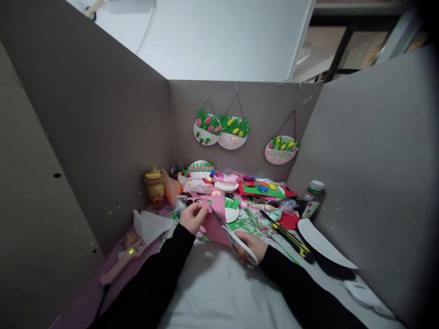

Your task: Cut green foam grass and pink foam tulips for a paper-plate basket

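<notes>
My left hand pinches the top edge of a pink paper sheet and holds it up over the desk. My right hand grips white-handled scissors, whose blades point up-left into the pink sheet. Both arms wear black sleeves. Green paper strips lie scattered just behind the hands. A white paper plate with green grass cut-outs sits right behind the pink sheet.
Grey partition walls close in on three sides; three decorated plates hang on the back one. A yellow-capped jar, a glue gun, a yellow-black utility knife, a bottle and half a white plate surround the work.
</notes>
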Demonstrator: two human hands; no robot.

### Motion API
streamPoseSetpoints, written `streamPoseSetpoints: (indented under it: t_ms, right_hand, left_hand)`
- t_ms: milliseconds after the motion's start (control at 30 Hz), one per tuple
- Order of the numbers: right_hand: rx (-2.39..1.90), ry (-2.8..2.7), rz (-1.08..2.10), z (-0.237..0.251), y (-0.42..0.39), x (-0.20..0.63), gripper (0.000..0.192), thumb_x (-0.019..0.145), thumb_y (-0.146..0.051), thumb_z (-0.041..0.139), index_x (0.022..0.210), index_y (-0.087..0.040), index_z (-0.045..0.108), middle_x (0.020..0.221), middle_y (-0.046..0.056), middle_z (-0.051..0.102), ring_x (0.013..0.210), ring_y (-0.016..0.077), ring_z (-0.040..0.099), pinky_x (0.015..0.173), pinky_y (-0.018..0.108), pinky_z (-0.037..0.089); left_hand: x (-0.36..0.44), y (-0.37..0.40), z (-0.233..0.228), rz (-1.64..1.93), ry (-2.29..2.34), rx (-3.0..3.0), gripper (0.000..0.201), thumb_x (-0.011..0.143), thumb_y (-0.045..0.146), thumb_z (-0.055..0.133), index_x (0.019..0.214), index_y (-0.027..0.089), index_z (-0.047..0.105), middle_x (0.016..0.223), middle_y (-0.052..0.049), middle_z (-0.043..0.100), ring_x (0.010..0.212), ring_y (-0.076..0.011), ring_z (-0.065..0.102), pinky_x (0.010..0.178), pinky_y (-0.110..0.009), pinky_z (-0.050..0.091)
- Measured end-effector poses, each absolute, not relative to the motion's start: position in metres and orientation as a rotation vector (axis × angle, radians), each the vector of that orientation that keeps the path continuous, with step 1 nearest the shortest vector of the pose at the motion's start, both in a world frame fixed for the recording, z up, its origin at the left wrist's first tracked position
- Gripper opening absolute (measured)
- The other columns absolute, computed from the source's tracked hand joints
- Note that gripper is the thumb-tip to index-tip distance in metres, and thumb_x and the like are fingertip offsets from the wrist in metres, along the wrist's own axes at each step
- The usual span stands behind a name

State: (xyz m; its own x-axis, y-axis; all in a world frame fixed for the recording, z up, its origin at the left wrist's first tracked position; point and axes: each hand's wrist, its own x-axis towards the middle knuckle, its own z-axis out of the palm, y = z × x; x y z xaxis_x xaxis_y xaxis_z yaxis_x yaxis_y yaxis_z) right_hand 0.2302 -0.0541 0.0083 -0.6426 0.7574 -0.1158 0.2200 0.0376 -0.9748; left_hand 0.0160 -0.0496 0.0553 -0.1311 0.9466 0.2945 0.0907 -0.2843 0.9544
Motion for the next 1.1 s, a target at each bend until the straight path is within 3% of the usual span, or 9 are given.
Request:
streamPoseSetpoints:
  t_ms: [467, 1100]
  right_hand:
    - [-0.991, -1.870, 1.671, 0.004, -0.052, 0.232, 0.020, 0.050, -0.022, 0.053, 0.067, -0.016, 0.045, 0.049, -0.008, 0.048, 0.037, 0.0079, 0.049, 0.031, 0.017, 0.037]
    - [-1.054, -1.906, 1.688, 0.004, -0.049, 0.237, 0.020, 0.051, -0.017, 0.051, 0.070, -0.016, 0.046, 0.047, -0.008, 0.050, 0.036, 0.0082, 0.049, 0.031, 0.017, 0.036]
  left_hand:
    - [0.015, -0.054, 0.065, 1.384, 1.204, 1.443, 0.022, 0.069, 0.031, 0.051, 0.052, 0.017, 0.047, 0.042, 0.002, 0.058, 0.030, -0.0071, 0.043, 0.032, -0.018, 0.032]
    - [0.012, -0.053, 0.066, 1.313, 1.239, 1.524, 0.022, 0.069, 0.031, 0.050, 0.054, 0.015, 0.051, 0.043, 0.001, 0.058, 0.031, -0.0060, 0.041, 0.031, -0.017, 0.033]
